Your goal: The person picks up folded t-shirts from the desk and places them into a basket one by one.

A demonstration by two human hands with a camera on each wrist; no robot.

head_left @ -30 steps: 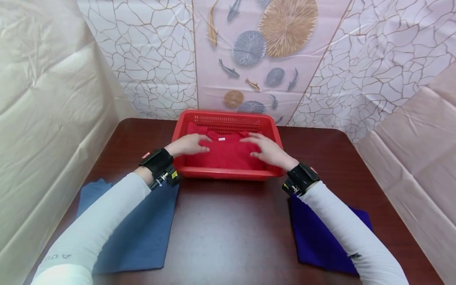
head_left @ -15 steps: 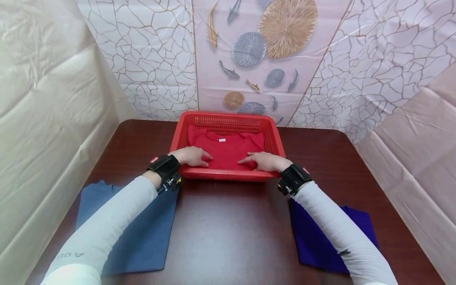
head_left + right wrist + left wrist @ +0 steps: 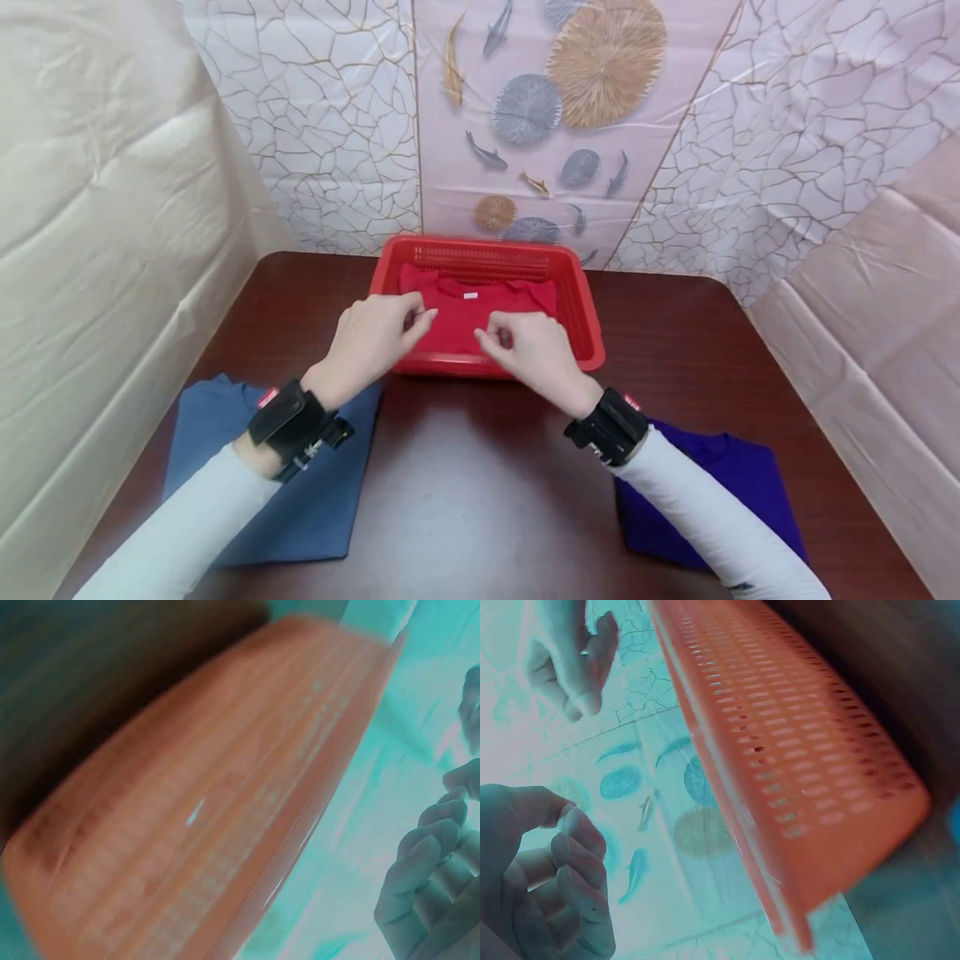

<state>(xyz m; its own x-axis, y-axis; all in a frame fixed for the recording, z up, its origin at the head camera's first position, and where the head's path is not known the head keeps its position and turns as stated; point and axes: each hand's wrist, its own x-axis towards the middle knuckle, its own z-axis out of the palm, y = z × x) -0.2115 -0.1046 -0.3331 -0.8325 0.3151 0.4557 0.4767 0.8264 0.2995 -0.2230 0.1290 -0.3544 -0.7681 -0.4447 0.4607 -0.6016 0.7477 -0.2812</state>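
Note:
A red T-shirt [image 3: 471,323] with a white collar label lies flat inside a red plastic basket [image 3: 480,365] at the back of the table. My left hand [image 3: 369,340] is raised over the basket's front left corner, fingers loosely curled with nothing in them. Opposite it, my right hand [image 3: 538,352] hovers by the front right of the rim, also loosely curled and holding nothing. Both wrist views show the basket's slotted front wall [image 3: 795,750] beside the hands, apart from the fingers; the shirt is hidden there.
On the left of the brown table [image 3: 480,500] lies a folded grey-blue T-shirt [image 3: 322,492], partly under my left arm. A folded dark purple-blue T-shirt [image 3: 738,479] lies to the right, partly covered by my right arm. Behind the basket hangs a patterned wall cloth [image 3: 525,167].
Both hands first went down onto the red T-shirt's lower part in the basket. Now they have lifted off it and drawn back toward me, fingers curling. The T-shirt stays in the basket.

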